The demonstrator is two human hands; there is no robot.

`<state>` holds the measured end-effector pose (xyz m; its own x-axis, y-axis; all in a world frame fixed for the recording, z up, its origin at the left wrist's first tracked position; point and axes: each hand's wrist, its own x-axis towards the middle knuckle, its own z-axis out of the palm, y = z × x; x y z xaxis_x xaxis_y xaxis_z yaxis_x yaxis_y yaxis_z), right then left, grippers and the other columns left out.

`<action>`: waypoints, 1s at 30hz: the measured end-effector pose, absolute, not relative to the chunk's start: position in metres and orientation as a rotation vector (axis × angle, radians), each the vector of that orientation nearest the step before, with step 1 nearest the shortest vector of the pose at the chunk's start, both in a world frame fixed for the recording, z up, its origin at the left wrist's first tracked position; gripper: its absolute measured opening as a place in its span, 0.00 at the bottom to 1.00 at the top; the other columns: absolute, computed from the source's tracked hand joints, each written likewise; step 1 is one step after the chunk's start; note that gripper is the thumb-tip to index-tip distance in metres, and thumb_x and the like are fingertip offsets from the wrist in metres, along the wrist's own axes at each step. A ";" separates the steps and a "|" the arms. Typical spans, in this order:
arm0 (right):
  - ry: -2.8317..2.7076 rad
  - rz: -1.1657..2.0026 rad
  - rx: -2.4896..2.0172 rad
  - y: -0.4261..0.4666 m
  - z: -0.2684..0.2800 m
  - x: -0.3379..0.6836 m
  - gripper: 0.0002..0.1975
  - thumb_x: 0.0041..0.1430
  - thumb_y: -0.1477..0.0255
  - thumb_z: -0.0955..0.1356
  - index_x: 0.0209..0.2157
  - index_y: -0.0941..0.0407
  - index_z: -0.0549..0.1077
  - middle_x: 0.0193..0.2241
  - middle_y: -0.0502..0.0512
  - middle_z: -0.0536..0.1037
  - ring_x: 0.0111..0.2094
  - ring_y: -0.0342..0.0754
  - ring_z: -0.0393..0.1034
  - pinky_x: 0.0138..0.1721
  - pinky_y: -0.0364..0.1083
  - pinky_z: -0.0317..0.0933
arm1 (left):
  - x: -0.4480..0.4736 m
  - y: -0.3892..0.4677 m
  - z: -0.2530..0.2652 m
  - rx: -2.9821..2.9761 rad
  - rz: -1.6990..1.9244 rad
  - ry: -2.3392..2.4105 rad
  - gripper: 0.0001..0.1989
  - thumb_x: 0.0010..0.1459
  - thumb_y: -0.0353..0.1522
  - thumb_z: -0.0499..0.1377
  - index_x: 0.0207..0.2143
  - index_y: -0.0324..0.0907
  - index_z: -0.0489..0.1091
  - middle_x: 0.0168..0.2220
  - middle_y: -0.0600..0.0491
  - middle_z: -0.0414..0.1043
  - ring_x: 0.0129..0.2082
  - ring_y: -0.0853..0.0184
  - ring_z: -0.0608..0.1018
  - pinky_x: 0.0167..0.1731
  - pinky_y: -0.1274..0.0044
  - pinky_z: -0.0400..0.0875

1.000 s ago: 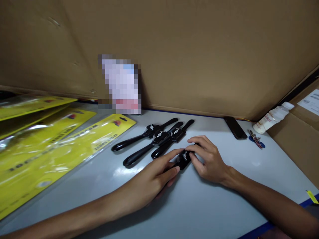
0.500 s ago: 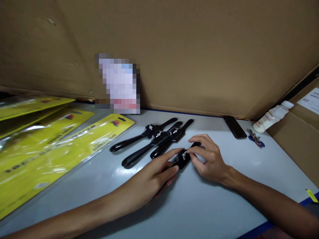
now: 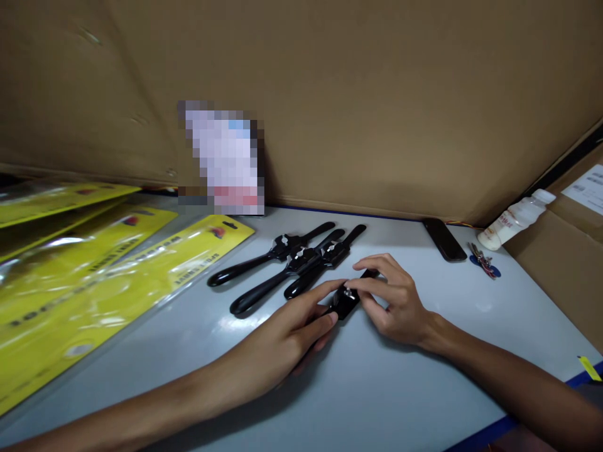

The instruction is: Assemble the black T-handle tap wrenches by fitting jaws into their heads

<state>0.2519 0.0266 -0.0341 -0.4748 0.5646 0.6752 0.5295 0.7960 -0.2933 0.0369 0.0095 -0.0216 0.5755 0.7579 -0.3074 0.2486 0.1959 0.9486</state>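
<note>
A black two-handled tool (image 3: 345, 302) with a small metal thumbscrew lies on the pale grey table (image 3: 424, 389). My left hand (image 3: 294, 326) covers its near handle and pins it down. My right hand (image 3: 393, 300) rests over its far handle, with thumb and forefinger pinching the thumbscrew in the middle. Three more of the same black tools (image 3: 287, 263) lie side by side just beyond my hands, untouched.
Yellow blister-pack cards (image 3: 94, 276) in clear plastic are stacked at the left. A black phone (image 3: 444, 240), a bunch of keys (image 3: 484, 262) and a lying white bottle (image 3: 516, 220) sit at the back right. Cardboard walls (image 3: 377, 94) close the back and right.
My hands stay on the tool; the right fingers have shifted slightly on the thumbscrew. Nothing else has moved.
</note>
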 end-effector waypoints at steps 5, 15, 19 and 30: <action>-2.229 0.096 -0.656 0.025 -0.035 0.251 0.11 0.58 0.81 0.65 0.36 0.54 0.78 0.45 0.60 0.77 0.49 0.53 0.72 0.47 0.57 0.72 | 0.036 0.010 -0.027 1.365 0.453 0.926 0.35 0.65 0.44 0.53 0.70 0.43 0.51 0.23 0.64 0.59 0.15 0.74 0.59 0.14 0.81 0.54; -2.179 0.061 -0.771 0.026 -0.035 0.251 0.12 0.60 0.82 0.65 0.39 0.57 0.78 0.44 0.62 0.77 0.46 0.53 0.71 0.45 0.56 0.72 | 0.039 0.010 -0.018 1.346 0.438 0.964 0.37 0.63 0.44 0.54 0.70 0.37 0.51 0.23 0.64 0.59 0.16 0.73 0.59 0.15 0.81 0.53; -2.211 0.057 -0.623 0.025 -0.035 0.250 0.12 0.57 0.83 0.64 0.34 0.55 0.77 0.44 0.60 0.76 0.48 0.53 0.71 0.45 0.56 0.73 | 0.038 0.010 -0.018 1.347 0.437 0.946 0.36 0.63 0.44 0.54 0.69 0.38 0.52 0.23 0.64 0.59 0.16 0.73 0.60 0.15 0.81 0.53; -2.213 0.065 -0.668 0.026 -0.036 0.251 0.14 0.58 0.83 0.64 0.37 0.54 0.78 0.45 0.60 0.76 0.48 0.53 0.70 0.45 0.57 0.72 | 0.038 0.010 -0.020 1.358 0.452 0.933 0.35 0.63 0.44 0.53 0.69 0.40 0.53 0.23 0.65 0.59 0.16 0.74 0.59 0.15 0.82 0.54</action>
